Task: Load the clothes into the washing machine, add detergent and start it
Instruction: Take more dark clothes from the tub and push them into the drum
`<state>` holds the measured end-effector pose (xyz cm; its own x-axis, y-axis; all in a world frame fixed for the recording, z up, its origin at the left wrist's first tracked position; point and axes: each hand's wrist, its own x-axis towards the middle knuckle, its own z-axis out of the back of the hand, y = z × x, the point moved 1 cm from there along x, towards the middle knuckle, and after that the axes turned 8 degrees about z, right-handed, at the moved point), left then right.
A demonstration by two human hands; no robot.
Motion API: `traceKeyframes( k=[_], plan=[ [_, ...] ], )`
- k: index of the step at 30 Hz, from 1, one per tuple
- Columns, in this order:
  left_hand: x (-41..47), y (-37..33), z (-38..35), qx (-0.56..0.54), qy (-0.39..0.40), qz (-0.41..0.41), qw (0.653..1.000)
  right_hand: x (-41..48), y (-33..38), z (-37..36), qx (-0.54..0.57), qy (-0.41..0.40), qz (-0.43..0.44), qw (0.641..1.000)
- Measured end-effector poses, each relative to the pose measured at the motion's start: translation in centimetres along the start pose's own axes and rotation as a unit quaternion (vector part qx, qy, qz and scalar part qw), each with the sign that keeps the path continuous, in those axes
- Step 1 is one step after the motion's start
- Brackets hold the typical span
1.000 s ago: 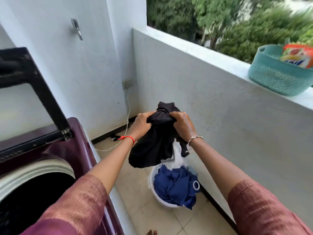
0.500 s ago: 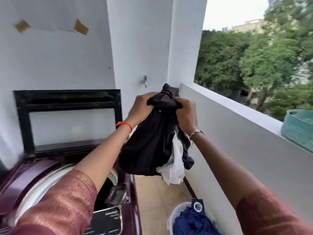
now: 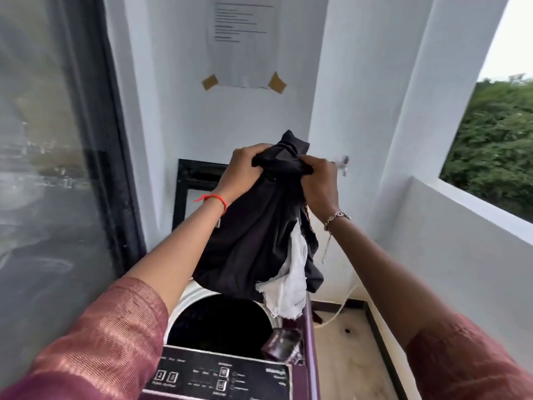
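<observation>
A bundle of black clothes (image 3: 253,235) with a white cloth (image 3: 288,284) hanging from its lower right is held up above the washing machine. My left hand (image 3: 245,166) grips the bundle's top from the left and my right hand (image 3: 320,183) grips it from the right. Directly beneath, the purple top-loading washing machine (image 3: 313,327) stands with its lid (image 3: 181,180) raised against the wall and its dark drum (image 3: 219,324) open. The machine's black control panel (image 3: 219,373) faces me at the bottom. The laundry basket and detergent are out of view.
A glass door with a dark frame (image 3: 112,140) stands at the left. A white balcony parapet (image 3: 467,226) runs along the right, with tiled floor (image 3: 346,356) and a white hose (image 3: 343,304) between it and the machine. A paper sheet (image 3: 245,41) is taped on the wall ahead.
I have turned left from the basket on the floor toward the machine, carrying the bundle in both hands until it hangs right above the open drum.
</observation>
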<state>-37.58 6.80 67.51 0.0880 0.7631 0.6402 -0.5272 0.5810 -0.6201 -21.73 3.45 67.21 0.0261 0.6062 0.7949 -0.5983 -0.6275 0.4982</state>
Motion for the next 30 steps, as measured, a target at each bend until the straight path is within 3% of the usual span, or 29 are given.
traceKeyframes(
  k=[9,16,24,28,30],
  plan=[
    [-1.9,12.7,2.6,0.059,0.089,0.062,0.992,-3.9,-3.0,-12.2,-0.029,0.060,-0.010,0.998],
    [-8.1,24.2,-0.4,0.080,0.222,0.100,0.967,-12.2,-7.6,-19.5,-0.079,0.201,-0.102,0.971],
    [-16.9,33.5,-5.9,0.114,0.395,0.175,0.894,-21.4,-13.3,-24.5,-0.141,0.388,-0.229,0.881],
    [-20.4,35.6,-7.4,0.153,0.460,0.220,0.847,-24.9,-15.7,-26.5,-0.186,0.502,-0.204,0.820],
    [-22.0,36.6,-8.1,0.181,0.513,0.235,0.805,-26.7,-16.9,-27.6,-0.197,0.571,-0.175,0.777]
  ],
)
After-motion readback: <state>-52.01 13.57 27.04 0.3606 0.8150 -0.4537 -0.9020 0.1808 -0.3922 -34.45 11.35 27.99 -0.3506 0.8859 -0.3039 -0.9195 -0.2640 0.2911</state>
